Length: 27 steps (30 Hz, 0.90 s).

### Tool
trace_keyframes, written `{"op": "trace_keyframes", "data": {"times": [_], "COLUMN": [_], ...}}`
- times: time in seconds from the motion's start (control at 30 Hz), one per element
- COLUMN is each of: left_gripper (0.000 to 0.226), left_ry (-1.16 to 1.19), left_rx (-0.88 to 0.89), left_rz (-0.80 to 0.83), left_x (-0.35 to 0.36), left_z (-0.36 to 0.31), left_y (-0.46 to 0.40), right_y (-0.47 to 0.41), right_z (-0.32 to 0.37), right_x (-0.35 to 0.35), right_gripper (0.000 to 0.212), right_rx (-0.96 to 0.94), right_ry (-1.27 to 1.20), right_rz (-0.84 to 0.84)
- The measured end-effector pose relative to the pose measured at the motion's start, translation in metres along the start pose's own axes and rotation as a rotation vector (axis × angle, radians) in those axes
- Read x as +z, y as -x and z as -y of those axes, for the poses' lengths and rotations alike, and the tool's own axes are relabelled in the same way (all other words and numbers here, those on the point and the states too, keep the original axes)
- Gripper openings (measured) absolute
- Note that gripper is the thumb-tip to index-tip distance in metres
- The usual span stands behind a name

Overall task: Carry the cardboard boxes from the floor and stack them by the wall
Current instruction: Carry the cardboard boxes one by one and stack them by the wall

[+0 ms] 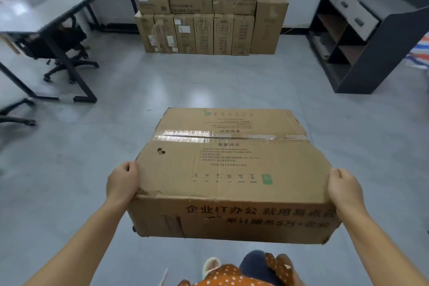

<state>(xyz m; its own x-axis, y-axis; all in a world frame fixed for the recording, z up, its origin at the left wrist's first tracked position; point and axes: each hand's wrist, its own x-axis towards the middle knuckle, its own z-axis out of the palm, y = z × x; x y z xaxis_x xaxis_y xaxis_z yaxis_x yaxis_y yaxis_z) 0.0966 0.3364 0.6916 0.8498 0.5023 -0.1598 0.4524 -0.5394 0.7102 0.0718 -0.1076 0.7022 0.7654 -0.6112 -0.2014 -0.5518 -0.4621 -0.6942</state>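
Cardboard box (232, 169) hides fingers of both hands' grip.

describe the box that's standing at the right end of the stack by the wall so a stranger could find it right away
Look at the stack of cardboard boxes against the far wall, between the grey desk and the dark cabinet. At its right end stands the tall box. Unlike the low upright boxes beside it, it carries nothing on top.
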Motion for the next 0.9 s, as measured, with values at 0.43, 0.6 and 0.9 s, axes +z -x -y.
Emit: {"op": "trace_keyframes", "data": {"times": [0.43,0.6,0.9], "left_gripper": [0.035,0.037,0.034], "left_ry": [-0.034,-0.014,0.004], "left_rx": [-0.062,-0.103,-0.131], "left_rz": [-0.048,-0.1,-0.149], "left_x": [0.076,0.1,0.135], "left_z": [-0.098,-0.149,-0.217], "left_y": [-0.234,-0.32,-0.461], "right_y": [-0.222,-0.323,-0.463], "right_z": [0.147,0.229,0.357], "right_x": [0.121,0.156,0.222], "right_gripper": [0.032,0.034,0.034], "right_rx": [-0.038,-0.096,-0.154], "right_ry": [0.02,0.039,0.07], "right_rz": [0.063,0.118,0.154]}}
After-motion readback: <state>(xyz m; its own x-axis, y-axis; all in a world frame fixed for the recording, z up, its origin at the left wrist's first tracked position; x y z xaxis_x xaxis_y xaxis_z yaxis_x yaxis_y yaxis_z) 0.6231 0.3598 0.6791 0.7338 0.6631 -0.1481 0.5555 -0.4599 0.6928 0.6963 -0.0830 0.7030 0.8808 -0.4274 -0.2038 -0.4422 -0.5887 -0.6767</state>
